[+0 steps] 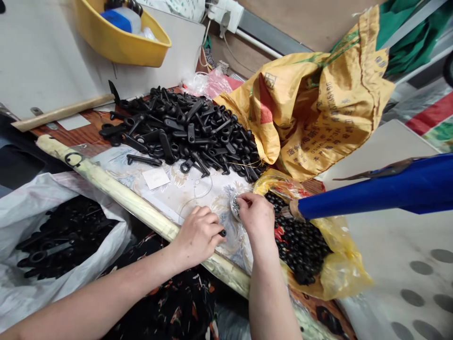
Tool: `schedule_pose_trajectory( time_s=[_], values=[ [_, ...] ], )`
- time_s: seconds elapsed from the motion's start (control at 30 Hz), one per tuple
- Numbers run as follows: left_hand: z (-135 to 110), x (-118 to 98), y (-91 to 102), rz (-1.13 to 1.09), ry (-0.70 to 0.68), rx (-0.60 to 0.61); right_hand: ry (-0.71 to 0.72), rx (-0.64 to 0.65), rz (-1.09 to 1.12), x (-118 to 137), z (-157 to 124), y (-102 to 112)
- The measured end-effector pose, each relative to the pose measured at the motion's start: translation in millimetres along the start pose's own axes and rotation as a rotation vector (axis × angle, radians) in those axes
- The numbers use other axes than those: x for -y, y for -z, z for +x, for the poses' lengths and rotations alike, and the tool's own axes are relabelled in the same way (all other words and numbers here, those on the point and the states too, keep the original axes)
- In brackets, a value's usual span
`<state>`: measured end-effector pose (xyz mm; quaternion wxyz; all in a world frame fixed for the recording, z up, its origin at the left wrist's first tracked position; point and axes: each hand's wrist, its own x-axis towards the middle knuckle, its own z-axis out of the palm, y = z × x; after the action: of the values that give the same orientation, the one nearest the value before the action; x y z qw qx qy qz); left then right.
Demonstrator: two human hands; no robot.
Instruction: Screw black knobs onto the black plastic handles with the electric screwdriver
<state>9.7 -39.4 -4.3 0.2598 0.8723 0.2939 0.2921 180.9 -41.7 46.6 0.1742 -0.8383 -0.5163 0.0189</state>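
Observation:
My left hand [198,236] rests on the patterned cloth [170,186] at the table's near edge, fingers curled, pinching a small black bead [222,233]. My right hand [255,216] is closed just to its right, fingertips on a small shiny silver spool [235,206] of clear thread. A loop of clear thread [198,196] lies on the cloth ahead of my hands. A yellow plastic bag of black beads [300,241] lies open beside my right wrist. A heap of black plastic parts [187,132] fills the middle of the table.
A white bag of black parts [56,236] sits at lower left. A pale wooden stick [120,193] runs along the table edge. A yellow woven sack [318,99] stands behind, a yellow basin [120,40] far left, a blue-handled tool [375,191] at right.

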Motion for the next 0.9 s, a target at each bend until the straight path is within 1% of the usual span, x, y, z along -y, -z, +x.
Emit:
schedule_pose_trajectory(
  time_s=[0.07,0.17,0.23,0.3,0.37,0.47,0.53,0.6,0.7,0.8,0.9],
  values=[
    [-1,1,-0.7,0.001,-0.001,0.001,-0.006,-0.033,0.11,-7,0,0],
    [-1,1,-0.5,-0.002,0.003,0.003,-0.011,-0.049,0.361,-19,0,-1],
    [-1,1,0.3,-0.004,0.008,0.0,-0.002,-0.05,0.45,-23,-3,2],
    [0,1,1.0,-0.008,0.012,-0.003,0.018,-0.059,0.527,-21,-12,9],
    [1,0,1.6,-0.011,0.012,0.0,0.054,-0.011,0.639,-16,-27,16],
    [1,0,1.8,-0.008,0.013,0.006,0.126,0.157,0.725,-10,-52,20],
    [1,1,1.6,0.002,0.006,-0.002,0.146,0.215,0.733,-9,-64,17],
    [0,1,1.4,0.011,-0.006,-0.008,0.145,0.205,0.719,-10,-71,12],
    [0,1,1.1,0.016,-0.01,-0.002,0.174,0.165,0.646,-12,-73,10],
    [-1,1,0.7,0.012,-0.005,-0.001,0.255,0.137,0.475,-6,-72,16],
    [-1,1,0.4,0.006,-0.005,-0.004,0.324,0.124,0.206,5,-69,20]
  ],
)
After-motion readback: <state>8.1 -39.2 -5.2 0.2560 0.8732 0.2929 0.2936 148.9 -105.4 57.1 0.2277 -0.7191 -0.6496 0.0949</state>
